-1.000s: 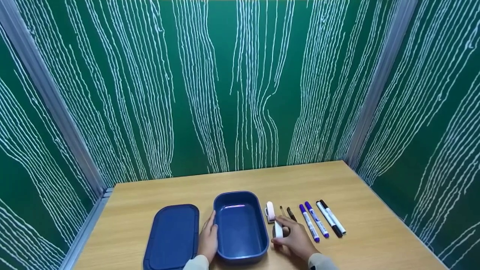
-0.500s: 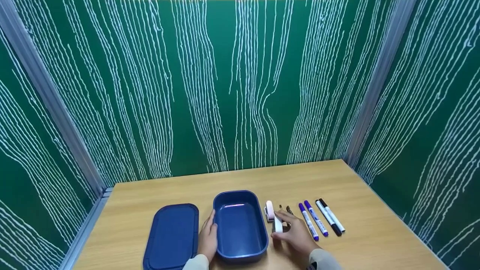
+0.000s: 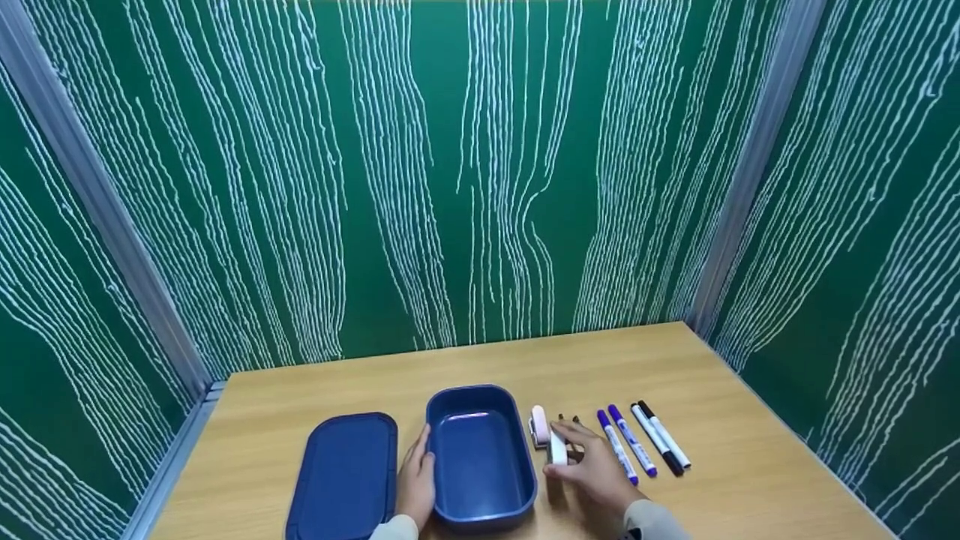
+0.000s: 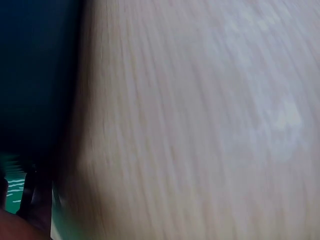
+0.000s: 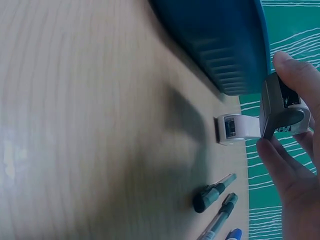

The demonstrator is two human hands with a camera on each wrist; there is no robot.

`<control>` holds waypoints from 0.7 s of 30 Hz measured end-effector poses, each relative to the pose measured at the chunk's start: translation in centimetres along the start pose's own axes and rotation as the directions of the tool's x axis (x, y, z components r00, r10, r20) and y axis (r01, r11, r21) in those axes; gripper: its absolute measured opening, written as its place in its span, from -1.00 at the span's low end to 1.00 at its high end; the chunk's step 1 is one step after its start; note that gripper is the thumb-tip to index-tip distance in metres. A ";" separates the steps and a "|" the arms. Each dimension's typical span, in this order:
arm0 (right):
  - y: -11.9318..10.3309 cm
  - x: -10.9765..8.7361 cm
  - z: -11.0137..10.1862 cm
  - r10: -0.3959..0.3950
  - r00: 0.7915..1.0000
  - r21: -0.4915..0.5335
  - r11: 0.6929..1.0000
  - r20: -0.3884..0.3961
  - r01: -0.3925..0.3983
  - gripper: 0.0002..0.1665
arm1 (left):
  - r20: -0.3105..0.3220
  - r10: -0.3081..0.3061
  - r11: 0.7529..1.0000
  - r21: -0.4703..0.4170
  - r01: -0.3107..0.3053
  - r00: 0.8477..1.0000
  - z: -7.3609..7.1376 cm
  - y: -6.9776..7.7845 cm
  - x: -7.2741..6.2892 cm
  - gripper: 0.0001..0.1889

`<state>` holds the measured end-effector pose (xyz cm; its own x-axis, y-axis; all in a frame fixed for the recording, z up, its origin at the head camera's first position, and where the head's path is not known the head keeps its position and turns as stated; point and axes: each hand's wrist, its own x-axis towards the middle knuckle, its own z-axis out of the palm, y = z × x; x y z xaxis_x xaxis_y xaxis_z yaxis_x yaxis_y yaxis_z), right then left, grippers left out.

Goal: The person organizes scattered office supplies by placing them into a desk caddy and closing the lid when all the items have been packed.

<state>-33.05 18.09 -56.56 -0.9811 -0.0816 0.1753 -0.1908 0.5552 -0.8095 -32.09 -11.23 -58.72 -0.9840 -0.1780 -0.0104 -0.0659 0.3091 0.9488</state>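
One white-and-grey block (image 3: pixel 558 450), pinched between thumb and fingers of our right hand (image 3: pixel 596 469); we judge it light, stiff, smooth-cased, best held by its sides. Left of those fingers: one blue box (image 3: pixel 484 519), our left hand (image 3: pixel 416 480) resting, fingers extended, against its outer wall. Just ahead: one pale stapler (image 3: pixel 540 425).

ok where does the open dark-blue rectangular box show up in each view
Head: the open dark-blue rectangular box sits at bottom centre.
Left wrist: its dark side fills the upper left.
Right wrist: upper right, cropped by the top edge.
Shared landmark: green wall with white lines.
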 end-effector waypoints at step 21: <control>-1.0 -0.1 0.1 -0.107 0.993 0.188 0.977 0.047 0.096 -0.13 | 0.011 -0.041 0.999 0.006 0.041 0.999 0.0 0.1 0.1 -0.47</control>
<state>-32.77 17.42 -55.82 -0.9555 -0.1791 0.2343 -0.2868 0.3790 -0.8798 -32.20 -11.19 -58.61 -0.9823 -0.1799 -0.0530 -0.1072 0.3069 0.9457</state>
